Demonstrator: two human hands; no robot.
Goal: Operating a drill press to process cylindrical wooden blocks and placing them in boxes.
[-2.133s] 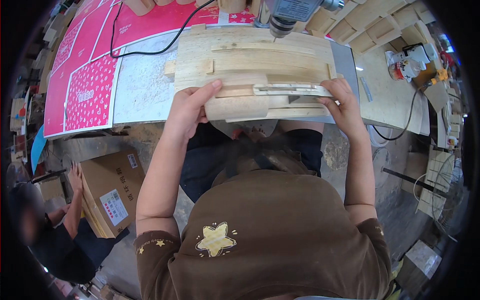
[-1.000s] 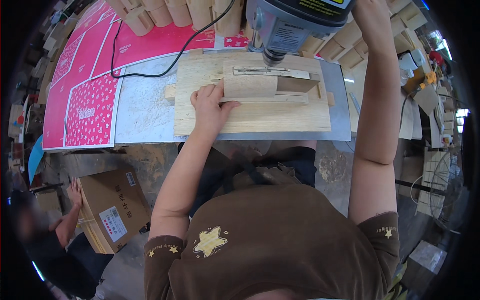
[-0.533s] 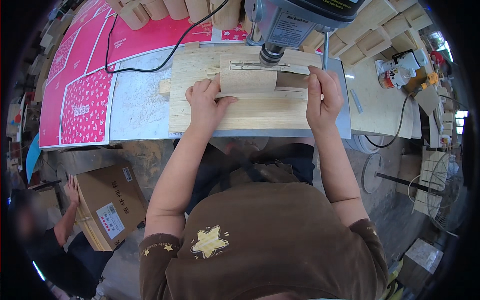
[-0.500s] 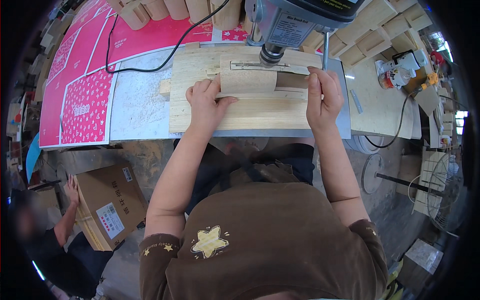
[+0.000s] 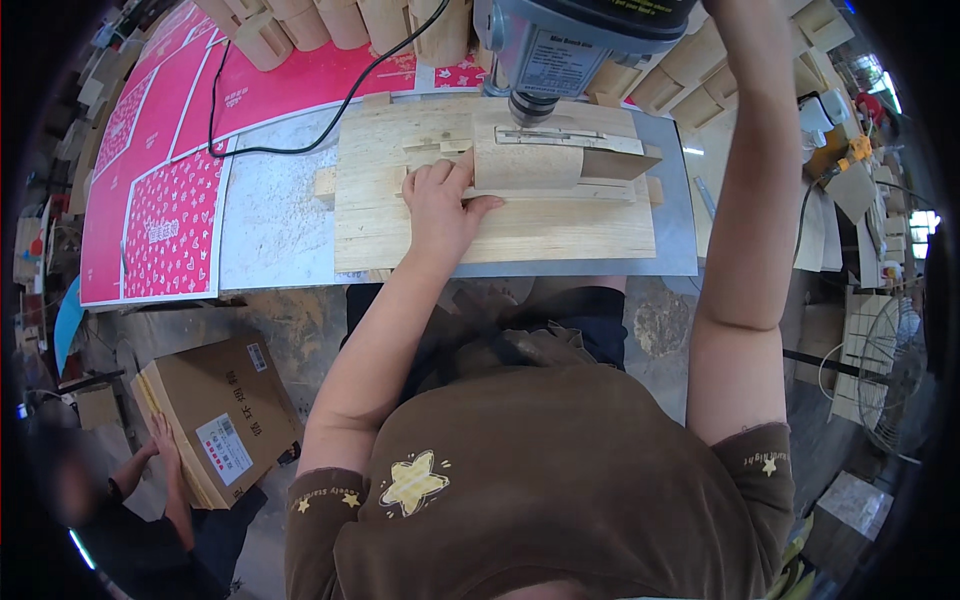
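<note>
My left hand [image 5: 440, 202] grips the left end of a pale wooden block [image 5: 528, 166], fingers curled against its end and thumb along its near side. A slotted strip [image 5: 565, 138] runs along the block's far side, and its right end is darker. The block lies on a flat wooden board [image 5: 400, 232] on the bench. Just above the strip hangs the chuck [image 5: 531, 108] of a grey bench drill [image 5: 570, 60]; whether a bit touches the wood cannot be made out. My right forearm [image 5: 755, 190] reaches up beside the drill, its hand beyond the top edge.
Rounded wooden pieces [image 5: 330, 22] line the back of the bench, with more at right. A black cable [image 5: 345, 108] crosses the pink sheet [image 5: 170, 215]. At lower left another person's hands [image 5: 165, 440] rest on a cardboard box [image 5: 215, 400]. A fan [image 5: 890, 370] stands at right.
My left hand and the wooden block have moved right along the board. My right hand has let go of the block's right end and risen out of view. The other person's second hand now shows on the box.
</note>
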